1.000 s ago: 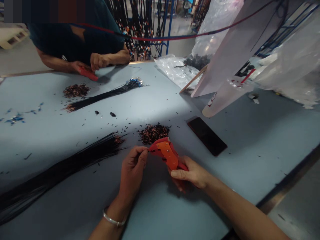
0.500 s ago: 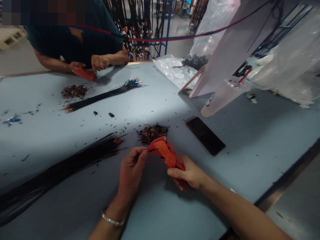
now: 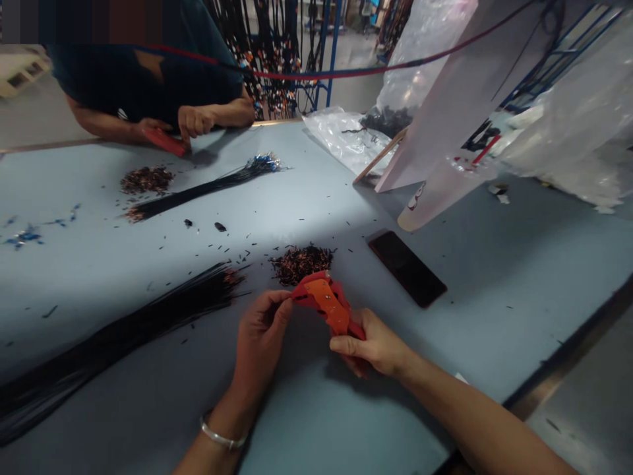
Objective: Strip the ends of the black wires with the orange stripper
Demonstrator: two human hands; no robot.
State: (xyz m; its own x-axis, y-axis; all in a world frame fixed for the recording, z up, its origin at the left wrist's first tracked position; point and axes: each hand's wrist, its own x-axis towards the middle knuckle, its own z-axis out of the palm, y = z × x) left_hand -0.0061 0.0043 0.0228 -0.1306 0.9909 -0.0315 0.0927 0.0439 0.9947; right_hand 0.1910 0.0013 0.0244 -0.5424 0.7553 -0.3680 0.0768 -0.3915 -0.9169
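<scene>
Head view: at centre, the right hand (image 3: 373, 344) is gripping a red-and-orange hand tool (image 3: 329, 305); the left hand (image 3: 261, 330) is pinching closed at its nose. Keeping both aligned is probably helping. The pinch is hiding anything held; the left edge is cropping the black wire bundle (image 3: 133, 333).

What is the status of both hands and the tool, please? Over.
Right hand gripping red-and-orange plier-shaped tool. Left hand pinched at tool's tip. Black-and-copper heap of clippings just beyond.
</scene>
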